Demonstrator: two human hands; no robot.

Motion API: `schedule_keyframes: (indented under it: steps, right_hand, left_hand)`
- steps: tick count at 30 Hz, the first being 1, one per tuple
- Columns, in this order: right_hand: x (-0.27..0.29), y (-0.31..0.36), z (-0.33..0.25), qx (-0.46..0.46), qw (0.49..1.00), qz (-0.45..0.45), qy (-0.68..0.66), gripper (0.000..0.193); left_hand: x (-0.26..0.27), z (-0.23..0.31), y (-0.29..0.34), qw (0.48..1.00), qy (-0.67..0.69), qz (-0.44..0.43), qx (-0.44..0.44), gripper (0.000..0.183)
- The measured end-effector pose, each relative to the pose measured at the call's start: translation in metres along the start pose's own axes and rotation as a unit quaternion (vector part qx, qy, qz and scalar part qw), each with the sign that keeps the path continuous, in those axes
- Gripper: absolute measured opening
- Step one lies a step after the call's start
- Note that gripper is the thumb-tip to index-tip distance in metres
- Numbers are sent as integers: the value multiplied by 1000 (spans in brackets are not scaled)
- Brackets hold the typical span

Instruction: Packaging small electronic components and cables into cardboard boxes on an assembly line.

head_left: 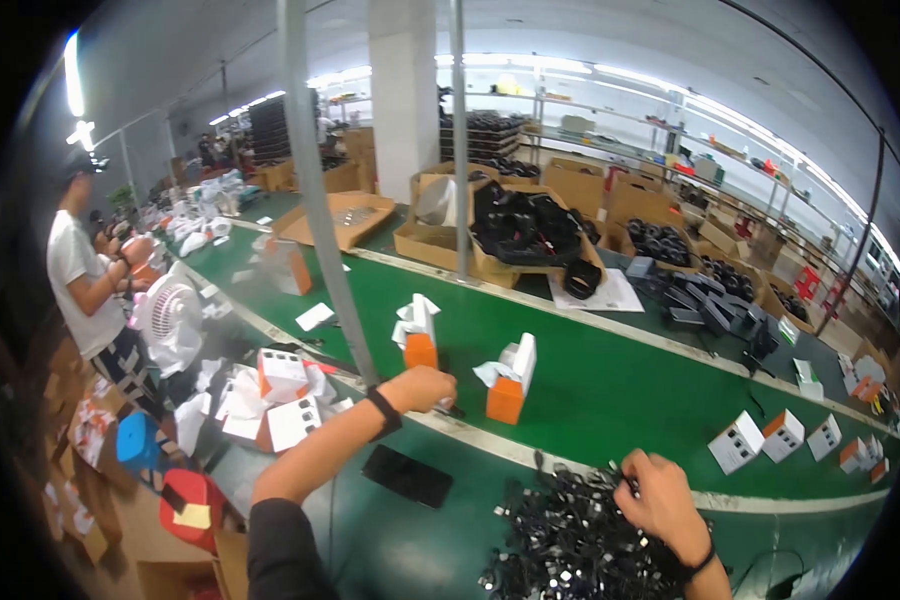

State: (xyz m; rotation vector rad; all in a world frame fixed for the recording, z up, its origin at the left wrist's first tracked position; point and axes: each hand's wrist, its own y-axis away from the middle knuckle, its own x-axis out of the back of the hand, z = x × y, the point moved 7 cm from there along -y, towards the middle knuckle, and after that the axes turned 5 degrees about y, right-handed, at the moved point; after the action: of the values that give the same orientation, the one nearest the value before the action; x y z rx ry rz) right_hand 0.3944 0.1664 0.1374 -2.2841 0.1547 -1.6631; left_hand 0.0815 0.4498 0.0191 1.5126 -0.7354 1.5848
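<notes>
My left hand (423, 389) is closed at the near edge of the green conveyor belt (610, 375). A small dark piece shows by its fingers, too small to name. Just beyond it stands an open orange-and-white box (421, 348) with white paper flaps sticking up. A second open box (510, 385) stands to its right on the belt. My right hand (660, 498) is at the far right of a heap of black cables (580, 540), its fingers curled in on a black cable. A black phone (407, 476) lies flat on the green table between my arms.
A metal post (320, 190) rises close beyond my left arm. White boxes (738, 443) stand along the belt at right. Boxes and paper (280, 400) pile up at left, near a white fan (170, 308) and a person (80, 270). Cartons of black goods (530, 230) line the far side.
</notes>
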Motion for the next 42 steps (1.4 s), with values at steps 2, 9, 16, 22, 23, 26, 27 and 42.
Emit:
schedule_keyframes:
  steps: [2, 9, 16, 22, 23, 26, 27, 42]
  right_hand:
    - [28, 40, -10, -15, 997, 43, -55, 24]
    - [77, 109, -31, -247, 939, 29, -240, 19]
    - [87, 105, -63, -241, 934, 63, -258, 31]
    - [71, 112, -91, -196, 905, 40, -376, 23]
    - [65, 110, -98, -183, 910, 31, -370, 29]
    - [46, 82, -159, -42, 957, -43, -283, 64]
    - [38, 75, -181, 55, 956, -35, -286, 75]
    - [-61, 94, -276, 182, 921, -46, -342, 14]
  left_hand:
    - [-13, -3, -13, 994, 9, 78, -71, 28]
    - [-20, 5, -36, 997, 46, 56, 17, 29]
    - [-7, 14, -43, 993, 29, 88, 76, 36]
    - [96, 153, 121, 911, 315, 265, -10, 26]
    - [106, 186, 143, 885, 391, 252, 2, 26]
    - [98, 266, 203, 845, 438, 305, -34, 38]
    - [90, 287, 218, 829, 455, 325, -40, 45]
    - [-22, 323, 330, 642, 463, 541, 284, 38]
